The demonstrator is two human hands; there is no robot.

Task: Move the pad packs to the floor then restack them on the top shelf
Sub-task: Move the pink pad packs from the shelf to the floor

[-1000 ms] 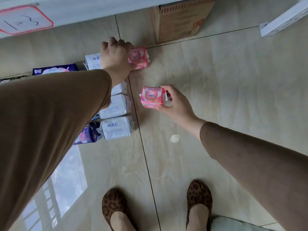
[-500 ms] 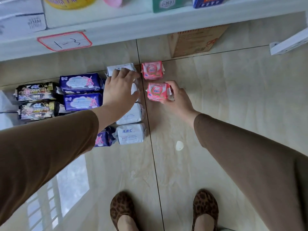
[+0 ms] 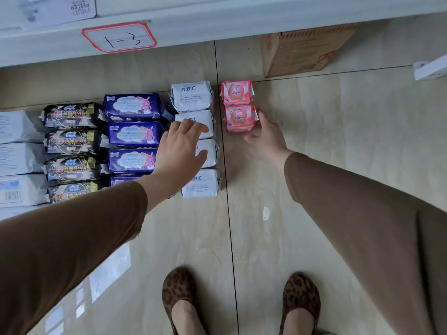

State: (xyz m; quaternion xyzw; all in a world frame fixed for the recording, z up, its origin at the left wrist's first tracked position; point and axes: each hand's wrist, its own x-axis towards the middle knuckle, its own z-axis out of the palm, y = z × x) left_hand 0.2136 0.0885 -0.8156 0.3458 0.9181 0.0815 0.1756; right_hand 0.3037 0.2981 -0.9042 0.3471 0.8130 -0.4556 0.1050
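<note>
Pad packs lined up on the floor (image 3: 338,141).
I saw the right hand (image 3: 267,136) seemingly gripping the nearer pink pack (image 3: 239,118); the left hand (image 3: 180,146) hovered spread, empty, over the white packs (image 3: 193,96).

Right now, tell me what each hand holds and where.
Right hand grips the nearer pink pack at its right end and near edge. Left hand holds nothing.
</note>
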